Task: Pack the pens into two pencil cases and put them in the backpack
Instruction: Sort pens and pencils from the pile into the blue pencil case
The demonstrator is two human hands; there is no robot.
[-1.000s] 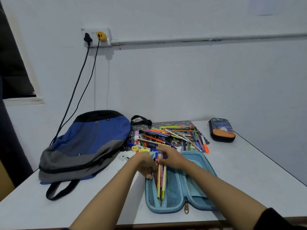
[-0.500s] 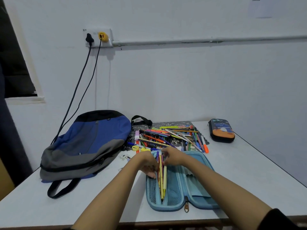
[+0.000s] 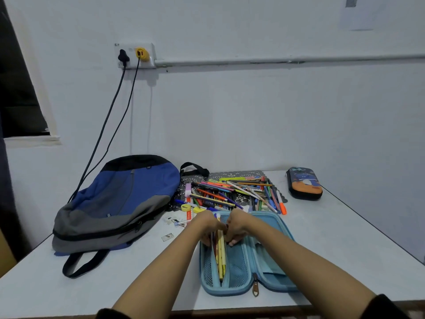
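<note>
Now: seating pens

My left hand [image 3: 207, 224] and right hand [image 3: 239, 224] both pinch the pens [image 3: 221, 256] tucked in the open pencil case [image 3: 230, 291]. They look light, stiff and slippery (they roll), so I'd grip them bunched, near the tops.

White table [image 3: 345, 261], dark window [image 3: 18, 100], and a wall socket [image 3: 134, 55] bearing two plugs [image 3: 123, 56]

Your white tabletop [image 3: 345, 261] carries a blue-and-grey backpack [image 3: 119, 203] lying flat at left, a dark patterned mat [image 3: 236, 174] at the back (heaped with pens [image 3: 220, 194]), an open light-blue pencil case [image 3: 243, 265] near the front edge, and a closed dark pencil case [image 3: 303, 184] far right.
</note>
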